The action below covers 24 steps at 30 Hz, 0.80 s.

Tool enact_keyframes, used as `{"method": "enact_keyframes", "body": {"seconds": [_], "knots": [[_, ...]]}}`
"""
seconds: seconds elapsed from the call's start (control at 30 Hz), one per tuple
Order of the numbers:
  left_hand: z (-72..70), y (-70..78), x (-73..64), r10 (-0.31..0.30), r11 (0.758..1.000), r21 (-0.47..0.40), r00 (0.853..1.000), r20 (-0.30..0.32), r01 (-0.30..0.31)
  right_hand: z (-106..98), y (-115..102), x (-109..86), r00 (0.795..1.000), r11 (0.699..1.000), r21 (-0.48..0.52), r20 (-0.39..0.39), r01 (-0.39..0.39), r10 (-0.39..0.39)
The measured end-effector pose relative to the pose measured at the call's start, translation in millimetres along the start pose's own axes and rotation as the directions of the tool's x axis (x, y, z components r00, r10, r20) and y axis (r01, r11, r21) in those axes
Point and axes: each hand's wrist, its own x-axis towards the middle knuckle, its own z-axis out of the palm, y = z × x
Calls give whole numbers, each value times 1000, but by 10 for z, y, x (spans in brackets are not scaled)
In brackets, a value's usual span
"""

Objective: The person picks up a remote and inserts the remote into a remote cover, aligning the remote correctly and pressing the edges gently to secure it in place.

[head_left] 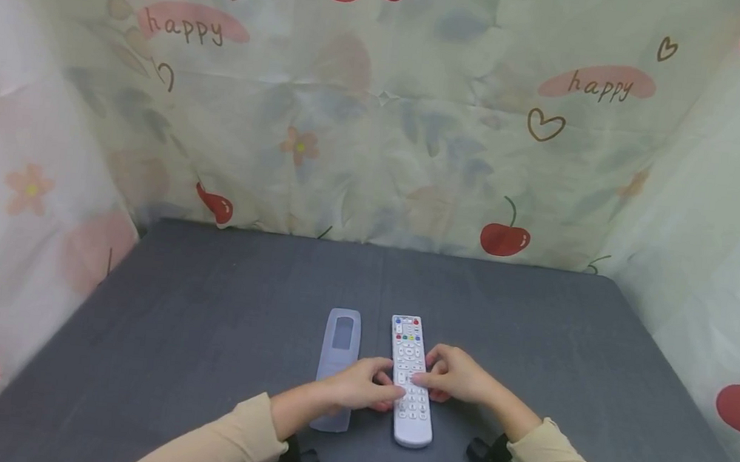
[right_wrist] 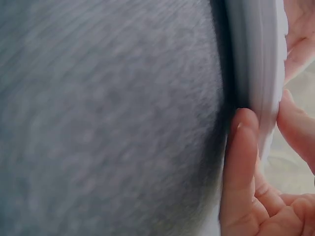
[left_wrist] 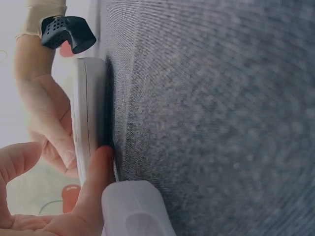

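Note:
A white remote control (head_left: 412,431) lies face up on the dark table, its buttons toward me. My right hand (head_left: 459,375) pinches its right edge, thumb on the button face and a fingertip (right_wrist: 241,142) at the underside. From the other side, my left hand (head_left: 358,384) reaches to the remote's left edge. In the left wrist view one finger (left_wrist: 101,164) touches the lower edge, while the thumb stands apart above the face. Beneath the left wrist lies a pale translucent remote cover (head_left: 331,357) with a rectangular window, its middle partly hidden; its rounded end shows in the left wrist view.
The dark grey cloth-covered table (head_left: 237,292) reaches back to a fabric curtain (head_left: 379,135) printed with cherries and hearts. Curtains also stand at both sides. Black wrist devices (head_left: 489,454) sit under both cuffs, close to the tabletop.

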Motion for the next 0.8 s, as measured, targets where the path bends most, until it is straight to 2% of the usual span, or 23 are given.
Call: {"method": "enact_keyframes", "body": {"seconds": [0.17,0.33,0.8], "knots": [[-48,30,-12,41,999,-8,999,-33,-41,2,-60,15,1000,1000,20,-8,14,-14],[-145,91,-23,40,998,-46,998,-51,-42,-15,-152,36,999,999,26,-24,29,-28],[-387,216,-92,66,996,-56,990,-122,-74,-14,-439,59,996,997,73,-88,33,-27]]}}
